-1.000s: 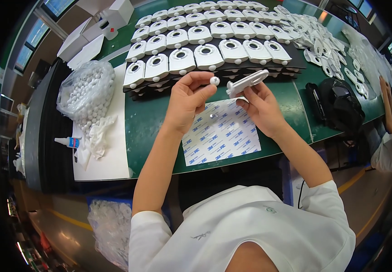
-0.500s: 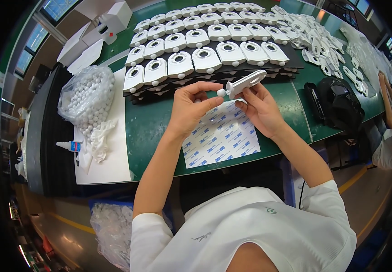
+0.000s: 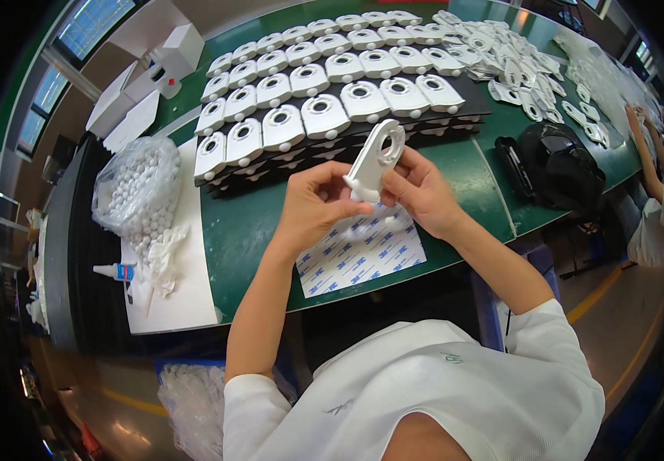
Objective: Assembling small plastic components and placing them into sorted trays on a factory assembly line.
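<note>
Above the table's front part, a white plastic part (image 3: 376,163) with a round hole is tilted up, its holed end away from me. My right hand (image 3: 424,196) grips its right side between thumb and fingers. The fingers of my left hand (image 3: 313,206) close round its lower left end, where a white knob sits, partly hidden by the thumb. Beneath both hands lies a white sheet with blue print (image 3: 363,261). Beyond them, similar white parts (image 3: 324,115) with small balls at their near ends stand in rows on black foam boards (image 3: 416,131).
At left are a clear bag of white balls (image 3: 136,188), a crumpled white cloth (image 3: 164,261) and a small glue bottle (image 3: 117,272) on white board. Loose white parts (image 3: 516,73) are heaped at back right. A black bag-like object (image 3: 555,165) lies nearer. Another person's arms (image 3: 647,150) show far right.
The white part has turned from lying nearly level to tilted upright, showing its holed face. My left hand's fingers have moved from the ball's side to under the part's end. The view has shifted slightly.
</note>
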`<action>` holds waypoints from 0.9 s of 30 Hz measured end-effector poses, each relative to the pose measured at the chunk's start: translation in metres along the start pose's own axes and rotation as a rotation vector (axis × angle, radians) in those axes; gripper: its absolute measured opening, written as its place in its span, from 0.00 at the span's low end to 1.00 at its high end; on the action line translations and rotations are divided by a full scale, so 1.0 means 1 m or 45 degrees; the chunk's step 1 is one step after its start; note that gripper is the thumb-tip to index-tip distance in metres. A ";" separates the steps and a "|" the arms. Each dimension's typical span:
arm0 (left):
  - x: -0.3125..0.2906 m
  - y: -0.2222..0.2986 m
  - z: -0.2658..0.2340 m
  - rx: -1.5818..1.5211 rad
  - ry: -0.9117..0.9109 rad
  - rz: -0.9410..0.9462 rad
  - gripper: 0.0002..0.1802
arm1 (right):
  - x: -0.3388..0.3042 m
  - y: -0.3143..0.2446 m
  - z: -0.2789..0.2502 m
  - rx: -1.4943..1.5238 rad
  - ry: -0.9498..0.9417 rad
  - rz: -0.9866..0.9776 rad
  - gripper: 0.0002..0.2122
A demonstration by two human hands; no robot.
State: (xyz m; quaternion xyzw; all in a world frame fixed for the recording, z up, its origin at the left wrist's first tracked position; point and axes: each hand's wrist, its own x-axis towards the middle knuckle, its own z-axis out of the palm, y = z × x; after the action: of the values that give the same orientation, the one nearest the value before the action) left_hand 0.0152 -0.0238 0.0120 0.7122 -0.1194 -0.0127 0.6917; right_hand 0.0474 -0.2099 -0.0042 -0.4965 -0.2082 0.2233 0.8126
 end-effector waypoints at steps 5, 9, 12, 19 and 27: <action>0.003 -0.005 0.010 0.009 0.063 0.062 0.25 | -0.003 -0.025 -0.003 -0.270 0.000 -0.201 0.14; 0.002 0.004 0.005 0.135 0.048 0.144 0.26 | 0.005 -0.073 -0.014 -0.383 0.105 -0.377 0.14; 0.004 -0.001 -0.008 0.156 0.139 0.137 0.24 | 0.016 -0.114 -0.050 -0.726 0.374 -0.538 0.14; 0.004 0.039 -0.022 -0.176 0.484 0.055 0.13 | 0.030 -0.137 -0.177 -1.293 0.685 -0.031 0.15; -0.052 0.093 -0.060 0.331 0.548 0.190 0.13 | 0.051 -0.122 -0.183 -1.355 0.583 0.048 0.15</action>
State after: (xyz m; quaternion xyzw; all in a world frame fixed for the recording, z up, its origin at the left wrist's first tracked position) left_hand -0.0385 0.0434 0.0988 0.7705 -0.0226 0.2056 0.6030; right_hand 0.2099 -0.3614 0.0350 -0.8760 -0.1019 -0.0108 0.4713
